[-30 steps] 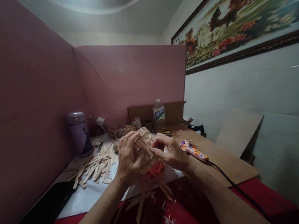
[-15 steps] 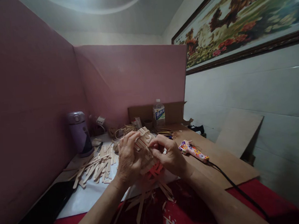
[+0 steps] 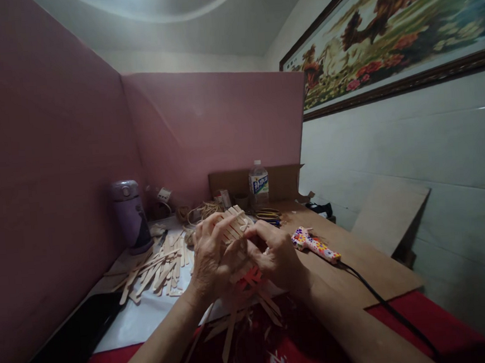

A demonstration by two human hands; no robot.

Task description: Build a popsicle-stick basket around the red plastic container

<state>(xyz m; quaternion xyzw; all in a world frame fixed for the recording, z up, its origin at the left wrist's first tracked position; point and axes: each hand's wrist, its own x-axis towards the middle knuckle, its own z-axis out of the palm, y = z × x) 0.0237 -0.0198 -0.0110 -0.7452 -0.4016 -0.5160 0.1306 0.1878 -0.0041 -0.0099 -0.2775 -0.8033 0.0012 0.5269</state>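
Both hands hold a small piece built of glued wooden craft sticks [image 3: 236, 224] above the table, tied with a thin twine bow. My left hand [image 3: 210, 259] wraps round its left side, fingers curled over the sticks. My right hand [image 3: 275, 254] is closed against its right side, fingertips pinched at the twine near the middle. A red part [image 3: 250, 274] shows under the hands; what it is I cannot tell.
Loose craft sticks [image 3: 157, 269] lie on white paper at the left, more sticks and shavings [image 3: 237, 327] on the red cloth in front. A patterned glue gun [image 3: 314, 244] with black cord rests on cardboard at right. A purple flask [image 3: 130, 215] and a water bottle [image 3: 258, 183] stand at the back by pink partitions.
My right hand's fingers have shifted slightly left and curled tighter onto the stick piece. The left hand keeps its hold; the view has drifted a little.
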